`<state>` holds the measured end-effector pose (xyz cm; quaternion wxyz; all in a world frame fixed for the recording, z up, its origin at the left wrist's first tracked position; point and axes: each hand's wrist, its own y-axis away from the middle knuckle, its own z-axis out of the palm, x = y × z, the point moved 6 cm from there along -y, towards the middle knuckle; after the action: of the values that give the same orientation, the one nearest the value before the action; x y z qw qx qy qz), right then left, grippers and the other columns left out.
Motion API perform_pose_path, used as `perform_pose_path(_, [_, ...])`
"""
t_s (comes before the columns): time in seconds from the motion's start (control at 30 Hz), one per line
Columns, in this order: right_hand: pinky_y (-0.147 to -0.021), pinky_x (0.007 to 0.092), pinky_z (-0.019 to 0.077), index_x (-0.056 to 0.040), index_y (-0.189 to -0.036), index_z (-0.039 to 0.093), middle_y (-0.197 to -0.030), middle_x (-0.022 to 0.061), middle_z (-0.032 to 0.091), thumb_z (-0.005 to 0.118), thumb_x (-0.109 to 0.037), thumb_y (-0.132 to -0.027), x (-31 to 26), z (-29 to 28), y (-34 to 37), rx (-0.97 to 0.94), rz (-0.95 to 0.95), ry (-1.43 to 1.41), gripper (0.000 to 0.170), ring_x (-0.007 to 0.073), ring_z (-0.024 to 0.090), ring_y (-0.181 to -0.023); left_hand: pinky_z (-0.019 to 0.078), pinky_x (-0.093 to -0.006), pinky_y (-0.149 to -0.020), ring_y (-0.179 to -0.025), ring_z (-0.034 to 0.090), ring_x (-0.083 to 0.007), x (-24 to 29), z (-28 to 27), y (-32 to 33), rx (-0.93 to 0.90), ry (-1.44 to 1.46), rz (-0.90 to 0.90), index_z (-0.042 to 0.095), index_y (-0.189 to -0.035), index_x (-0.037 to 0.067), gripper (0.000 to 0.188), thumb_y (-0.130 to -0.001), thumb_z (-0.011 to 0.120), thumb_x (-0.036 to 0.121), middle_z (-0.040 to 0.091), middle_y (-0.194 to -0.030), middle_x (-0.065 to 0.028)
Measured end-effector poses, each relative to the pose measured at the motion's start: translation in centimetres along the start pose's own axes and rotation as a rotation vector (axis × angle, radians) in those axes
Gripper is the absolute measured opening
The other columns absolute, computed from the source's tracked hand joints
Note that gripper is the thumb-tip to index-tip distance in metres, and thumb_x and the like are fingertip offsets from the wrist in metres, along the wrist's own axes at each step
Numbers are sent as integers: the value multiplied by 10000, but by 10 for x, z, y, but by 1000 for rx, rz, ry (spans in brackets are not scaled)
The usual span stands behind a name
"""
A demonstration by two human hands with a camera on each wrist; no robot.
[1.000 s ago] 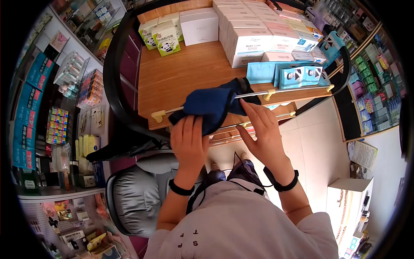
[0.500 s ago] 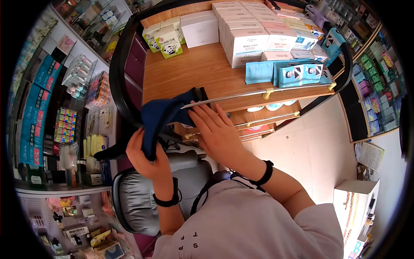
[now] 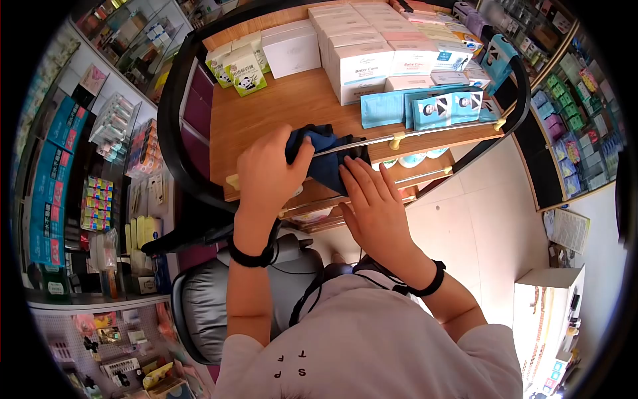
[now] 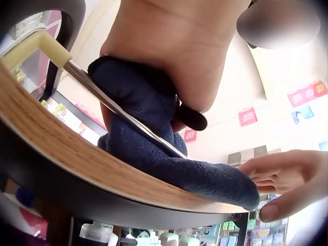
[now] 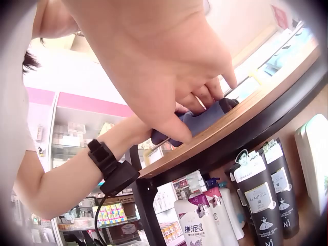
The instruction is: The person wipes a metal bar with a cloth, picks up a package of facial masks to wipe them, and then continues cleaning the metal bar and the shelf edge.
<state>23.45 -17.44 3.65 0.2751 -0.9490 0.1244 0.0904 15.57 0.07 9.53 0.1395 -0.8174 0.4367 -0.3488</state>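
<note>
A dark blue terry cloth [image 3: 323,166] with black edging is draped over the metal rail [image 3: 359,144] along the front of a wooden shelf. My left hand [image 3: 274,174] grips its left part from above, thumb against the bunched fabric. In the left wrist view the cloth [image 4: 138,138] folds round the rail and over the shelf edge, below the left hand [image 4: 174,46]. To the right, my right hand [image 3: 380,216] lays nearly straight fingers on the cloth's right end. The right wrist view shows the right hand [image 5: 164,72] over the cloth [image 5: 205,119], its thumb spread.
On the shelf [image 3: 266,120] stand panda-print boxes [image 3: 243,72], a white box [image 3: 291,50], stacked Baby Care boxes [image 3: 362,66] and blue packets [image 3: 435,110]. Bottles and tubes [image 5: 261,200] fill the level below. A grey chair [image 3: 219,299] is close at the left.
The cloth and both hands swung left along the rail, then came back right. My left hand rose from below the shelf edge to above the rail, and the cloth is now more bunched.
</note>
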Motion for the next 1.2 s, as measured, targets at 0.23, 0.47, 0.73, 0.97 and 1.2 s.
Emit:
perform_pose_path(0.23, [-1298,529,302,19,-1551,479,-1628,174,488,794,-171,-860,-8,18,-21,-58,-130,-156,782,343,434,-1541,536,-508,-667,-746,692,-466,-28,-20,-1,-104,-300,-43,734,-999,38,305,-973,702,341,675,-748,-240])
perform_pose_path(0.47, [-1286,487,332,25,-1413,586,-1569,171,559,744,-150,-855,-25,41,-51,34,-182,-260,605,307,485,-1506,587,-525,-726,-804,730,-465,-52,-36,-8,-130,-339,-184,739,-869,0,390,-961,676,374,710,-776,-264])
perform_pose_path(0.73, [-1179,513,467,-13,-1289,671,-1414,141,658,688,43,-825,27,0,-23,174,-38,-241,467,367,604,-1328,486,-550,-634,-704,651,-487,3,14,-14,-121,-42,56,657,-848,4,317,-980,702,289,660,-728,-245])
perform_pose_path(0.97, [-1143,525,484,-7,-1250,703,-1350,143,680,694,45,-818,60,-32,-10,151,-33,-232,435,369,621,-1282,545,-520,-643,-707,698,-438,36,37,-24,-135,-31,70,686,-882,18,321,-979,704,324,705,-776,-223])
perform_pose_path(1.2, [-1212,504,428,6,-1454,572,-1542,194,565,756,-10,-794,37,-3,-26,23,-197,-271,685,386,541,-1420,563,-482,-652,-729,710,-436,9,-44,33,366,-229,-143,722,-1071,-6,227,-975,728,199,724,-837,-208])
